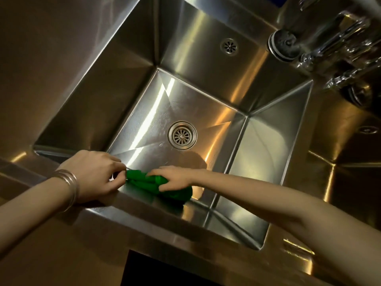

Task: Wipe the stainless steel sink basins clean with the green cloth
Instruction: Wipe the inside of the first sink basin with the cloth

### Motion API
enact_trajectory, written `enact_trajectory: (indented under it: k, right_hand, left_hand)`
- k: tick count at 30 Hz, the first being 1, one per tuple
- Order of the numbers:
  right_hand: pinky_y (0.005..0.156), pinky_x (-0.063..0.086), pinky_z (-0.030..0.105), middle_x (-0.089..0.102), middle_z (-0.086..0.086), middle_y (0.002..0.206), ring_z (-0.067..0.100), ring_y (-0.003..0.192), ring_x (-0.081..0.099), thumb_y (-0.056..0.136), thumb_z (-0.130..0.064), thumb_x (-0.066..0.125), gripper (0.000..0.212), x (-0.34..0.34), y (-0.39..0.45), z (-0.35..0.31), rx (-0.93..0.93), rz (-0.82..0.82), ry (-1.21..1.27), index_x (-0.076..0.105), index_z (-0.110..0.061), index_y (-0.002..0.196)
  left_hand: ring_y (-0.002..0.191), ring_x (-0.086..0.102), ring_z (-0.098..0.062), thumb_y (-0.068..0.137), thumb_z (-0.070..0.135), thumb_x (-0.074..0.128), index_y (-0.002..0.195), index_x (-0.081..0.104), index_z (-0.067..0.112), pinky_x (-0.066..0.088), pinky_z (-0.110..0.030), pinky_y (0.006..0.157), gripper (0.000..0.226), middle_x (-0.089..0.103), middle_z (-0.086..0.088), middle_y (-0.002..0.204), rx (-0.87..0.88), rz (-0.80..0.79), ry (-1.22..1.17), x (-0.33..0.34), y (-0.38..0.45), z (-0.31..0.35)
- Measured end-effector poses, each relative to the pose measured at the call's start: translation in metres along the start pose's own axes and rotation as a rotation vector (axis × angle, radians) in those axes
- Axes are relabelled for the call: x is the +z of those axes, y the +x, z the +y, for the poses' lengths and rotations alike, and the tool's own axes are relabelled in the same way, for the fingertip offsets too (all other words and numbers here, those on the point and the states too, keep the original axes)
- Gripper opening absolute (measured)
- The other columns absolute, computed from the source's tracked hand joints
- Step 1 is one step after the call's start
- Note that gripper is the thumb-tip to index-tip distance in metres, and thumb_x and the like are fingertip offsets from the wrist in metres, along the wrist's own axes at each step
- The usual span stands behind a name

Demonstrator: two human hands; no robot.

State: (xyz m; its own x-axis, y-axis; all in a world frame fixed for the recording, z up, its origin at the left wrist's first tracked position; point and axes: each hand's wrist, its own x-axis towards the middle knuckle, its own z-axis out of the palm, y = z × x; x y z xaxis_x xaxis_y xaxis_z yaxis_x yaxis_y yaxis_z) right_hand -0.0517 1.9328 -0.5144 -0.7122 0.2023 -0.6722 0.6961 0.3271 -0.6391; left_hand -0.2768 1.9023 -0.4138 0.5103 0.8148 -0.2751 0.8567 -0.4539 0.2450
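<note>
A deep stainless steel sink basin fills the view, with a round drain in its floor. A bunched green cloth lies against the basin's near wall, just below the front rim. My right hand reaches down into the basin and grips the cloth from the right, fingers curled over it. My left hand, with metal bangles at the wrist, rests on the front rim and pinches the cloth's left end between thumb and fingers.
An overflow grille sits in the far wall. Chrome faucet pipes and a round spray head hang at the upper right. A second basin lies to the right. The steel counter rim runs along the front.
</note>
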Motion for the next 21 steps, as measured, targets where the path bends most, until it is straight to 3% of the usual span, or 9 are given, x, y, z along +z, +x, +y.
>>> enact_trajectory:
  k: [5,7,10,12,15,19,21]
  right_hand:
    - [0.091,0.035,0.029,0.050,0.018,0.126,0.027,0.114,0.047,0.087,-0.015,0.060,0.058,-0.036,-0.042,-0.056,-0.125,0.079,0.040,0.036,-0.011,0.140]
    - [0.088,0.031,0.022,0.048,0.017,0.126,0.025,0.114,0.045,0.087,-0.019,0.059,0.060,-0.031,-0.089,-0.047,-0.103,0.024,0.057,0.034,-0.012,0.142]
    - [0.093,0.038,0.027,0.045,0.009,0.127,0.017,0.110,0.044,0.087,-0.027,0.055,0.060,-0.018,-0.167,-0.028,0.070,-0.121,0.104,0.033,-0.020,0.143]
    - [0.087,0.039,0.024,0.045,0.005,0.127,0.011,0.105,0.043,0.090,-0.025,0.055,0.055,-0.013,-0.192,-0.025,0.136,-0.181,0.065,0.034,-0.024,0.141]
    - [0.083,0.038,0.027,0.047,0.008,0.124,0.015,0.102,0.046,0.091,-0.025,0.054,0.053,-0.018,-0.170,-0.034,0.113,-0.179,-0.019,0.035,-0.022,0.140]
    - [0.092,0.035,0.025,0.044,0.014,0.131,0.026,0.118,0.045,0.092,-0.021,0.054,0.057,-0.031,-0.090,-0.047,0.043,-0.118,-0.045,0.031,-0.016,0.144]
    - [0.082,0.031,0.021,0.044,0.016,0.130,0.026,0.112,0.046,0.092,-0.017,0.053,0.052,-0.041,-0.041,-0.064,-0.022,-0.070,-0.034,0.035,-0.013,0.141]
  left_hand:
    - [0.077,0.063,-0.019,0.078,0.041,0.036,0.104,0.066,0.020,0.053,-0.030,0.053,0.044,0.065,0.003,0.090,0.042,0.041,-0.062,-0.002,0.002,0.000]
    - [0.077,0.063,-0.020,0.078,0.040,0.036,0.108,0.065,0.018,0.054,-0.032,0.057,0.047,0.065,-0.001,0.092,0.048,0.038,-0.057,-0.003,0.003,0.001]
    - [0.074,0.064,-0.019,0.079,0.041,0.036,0.106,0.066,0.018,0.053,-0.029,0.055,0.046,0.066,0.000,0.089,0.039,0.012,-0.047,-0.006,0.003,0.003]
    - [0.075,0.064,-0.017,0.079,0.041,0.035,0.105,0.067,0.020,0.053,-0.028,0.056,0.046,0.067,0.001,0.088,0.028,-0.010,-0.059,-0.006,0.003,0.003]
    - [0.076,0.063,-0.016,0.079,0.041,0.035,0.104,0.067,0.020,0.052,-0.027,0.057,0.045,0.067,0.002,0.089,0.015,-0.032,-0.071,-0.007,0.003,0.003]
    - [0.075,0.063,-0.015,0.078,0.039,0.036,0.105,0.067,0.019,0.052,-0.027,0.056,0.046,0.067,0.003,0.088,0.017,-0.045,-0.060,-0.010,0.004,0.004]
    - [0.078,0.063,-0.017,0.076,0.038,0.037,0.110,0.064,0.017,0.053,-0.028,0.059,0.049,0.066,0.002,0.092,0.022,-0.048,-0.057,-0.011,0.005,0.004]
